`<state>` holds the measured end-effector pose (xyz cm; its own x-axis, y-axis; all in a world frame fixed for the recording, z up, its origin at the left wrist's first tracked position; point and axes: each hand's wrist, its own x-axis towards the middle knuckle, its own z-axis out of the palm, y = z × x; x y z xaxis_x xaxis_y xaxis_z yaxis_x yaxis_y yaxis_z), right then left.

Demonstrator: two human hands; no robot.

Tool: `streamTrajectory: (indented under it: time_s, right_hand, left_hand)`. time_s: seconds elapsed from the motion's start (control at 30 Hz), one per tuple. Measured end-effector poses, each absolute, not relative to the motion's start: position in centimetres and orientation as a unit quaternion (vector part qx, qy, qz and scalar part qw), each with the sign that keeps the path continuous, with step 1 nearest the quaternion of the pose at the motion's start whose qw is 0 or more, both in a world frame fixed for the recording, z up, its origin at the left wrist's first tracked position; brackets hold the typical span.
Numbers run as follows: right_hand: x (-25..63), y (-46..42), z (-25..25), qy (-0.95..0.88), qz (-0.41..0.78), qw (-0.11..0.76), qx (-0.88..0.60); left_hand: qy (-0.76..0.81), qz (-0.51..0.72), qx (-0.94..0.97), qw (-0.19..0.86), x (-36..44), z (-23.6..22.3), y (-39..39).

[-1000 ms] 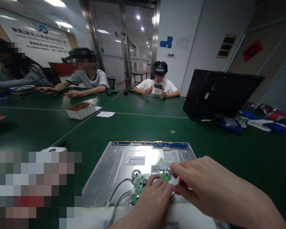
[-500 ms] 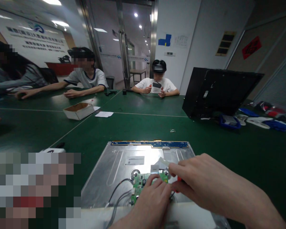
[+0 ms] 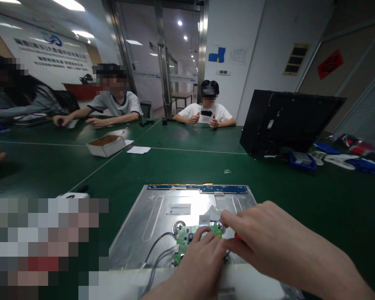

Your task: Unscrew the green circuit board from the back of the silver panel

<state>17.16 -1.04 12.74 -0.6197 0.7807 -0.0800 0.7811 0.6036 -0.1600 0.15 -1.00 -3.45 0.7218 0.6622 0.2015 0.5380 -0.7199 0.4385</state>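
Note:
A silver display panel (image 3: 134,233) lies back side up in front of me, with a blue circuit strip (image 3: 175,188) along its far edge. A green circuit board (image 3: 183,237) with cables at its left side sits on the panel's near half. My left hand (image 3: 203,254) presses on this board, fingers bent over it and covering much of it. Just to the right, my right hand (image 3: 253,229) is closed around a red-handled tool (image 3: 238,236); only a sliver of its handle shows, and its tip is hidden. A flat ribbon cable (image 3: 215,213) sticks up beside my right fingers.
A black monitor-like casing (image 3: 287,125) stands at the back right, near a blue tray (image 3: 301,160). An open white box (image 3: 106,146) and papers (image 3: 138,150) lie back left. Several people sit around the green table (image 3: 187,164). The lower left is pixelated.
Both hands stay at the board, with less of the red handle showing now. The view has shifted slightly. A person at back left has drawn one hand inward across the table.

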Motion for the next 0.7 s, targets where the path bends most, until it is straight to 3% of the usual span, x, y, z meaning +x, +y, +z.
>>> streamTrajectory:
  time_s: [0.5, 0.7]
  right_hand:
    - [17.0, -0.7, 13.5, 0.893, -0.18, 0.032, 0.412]
    - [17.6, -0.8, 12.5, 0.893, -0.108, 0.0, 0.437]
  left_hand:
    - [0.323, 0.172, 0.909, 0.2, 0.0, -3.8, -0.8]
    - [0.326, 0.177, 0.911, 0.178, 0.1, -3.6, -0.9]
